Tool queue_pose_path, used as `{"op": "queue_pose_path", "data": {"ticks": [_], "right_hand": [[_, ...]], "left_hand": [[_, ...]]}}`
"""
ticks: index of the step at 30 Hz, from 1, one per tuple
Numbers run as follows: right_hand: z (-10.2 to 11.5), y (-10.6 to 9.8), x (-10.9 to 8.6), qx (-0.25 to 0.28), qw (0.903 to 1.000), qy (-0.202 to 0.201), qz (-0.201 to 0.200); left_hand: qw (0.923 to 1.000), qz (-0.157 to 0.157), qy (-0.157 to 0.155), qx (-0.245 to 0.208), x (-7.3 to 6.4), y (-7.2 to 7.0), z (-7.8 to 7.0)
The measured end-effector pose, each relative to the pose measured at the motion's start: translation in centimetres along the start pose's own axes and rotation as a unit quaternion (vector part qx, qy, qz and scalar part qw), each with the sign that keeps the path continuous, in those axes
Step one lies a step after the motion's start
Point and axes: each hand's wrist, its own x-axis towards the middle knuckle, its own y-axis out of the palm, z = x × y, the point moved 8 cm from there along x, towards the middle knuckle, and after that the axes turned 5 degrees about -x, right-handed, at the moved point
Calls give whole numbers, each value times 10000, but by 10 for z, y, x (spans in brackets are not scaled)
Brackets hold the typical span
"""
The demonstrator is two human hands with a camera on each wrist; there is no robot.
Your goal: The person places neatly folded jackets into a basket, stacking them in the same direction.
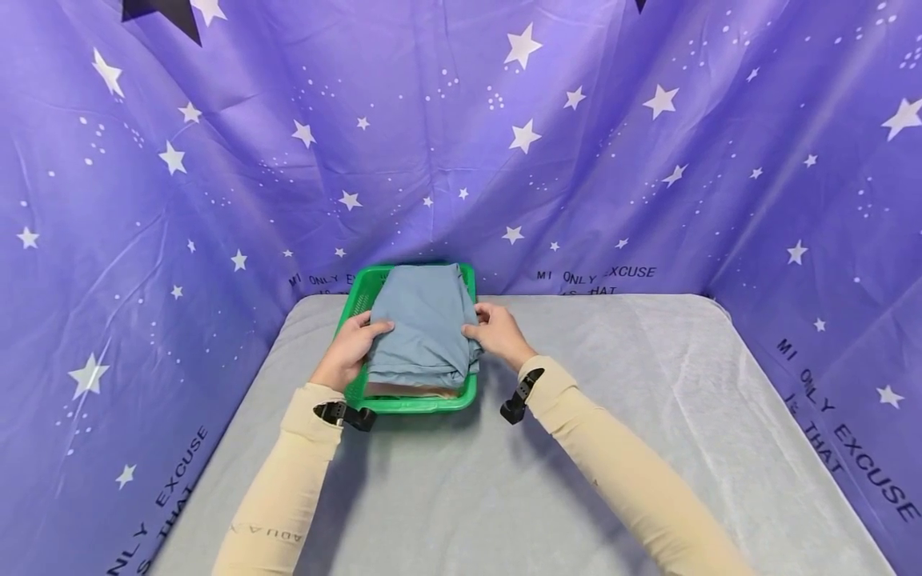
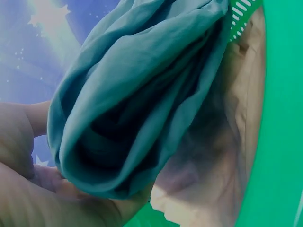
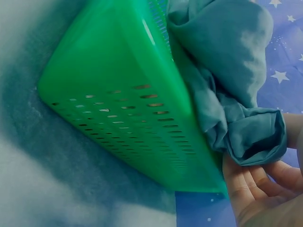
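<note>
A folded blue-grey cloth garment (image 1: 421, 320) lies over the green plastic basket (image 1: 410, 406), covering most of its opening. My left hand (image 1: 351, 346) grips the garment's left side, thumb on top and fingers beneath. On the right, my right hand (image 1: 500, 332) pinches the opposite edge just outside the rim. Loose layers of the garment (image 2: 128, 104) bulge open in the left wrist view. Beneath it, a beige-pink cloth (image 2: 246, 94) sits inside the basket. In the right wrist view the garment's corner (image 3: 255, 137) is bunched between thumb and fingers.
The basket stands near the back edge of a table covered in grey cloth (image 1: 612, 448). A purple curtain with white stars (image 1: 446, 144) hangs behind and along both sides. Slots pierce the basket's side wall (image 3: 118, 109).
</note>
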Motion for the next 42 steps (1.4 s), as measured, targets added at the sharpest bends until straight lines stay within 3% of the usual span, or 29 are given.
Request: {"op": "queue_pose_path", "data": {"ticks": [5, 14, 21, 24, 28, 34, 42], "right_hand": [[-1, 4, 1, 22, 9999, 123, 29], [6, 8, -1, -173, 9996, -196, -99], [20, 12, -11, -250, 9979, -553, -218], [27, 16, -17, -563, 9957, -733, -107], [34, 26, -24, -1216, 9864, -1086, 188], [41, 38, -35, -2270, 9610, -1529, 404], [40, 49, -40, -3187, 9301, -1779, 409]], "left_hand": [[9997, -83, -171, 182, 5, -7, 7], [9976, -187, -427, 514, 7, -11, 14], [9897, -223, -419, 1353, 5, -13, 17], [9812, -173, -284, 1899, 2, -10, 14], [9622, -150, -107, 2718, -2, -2, 9], [9305, -248, -182, 3649, -8, 5, 5], [9023, -101, -154, 4308, -8, 12, 7]]}}
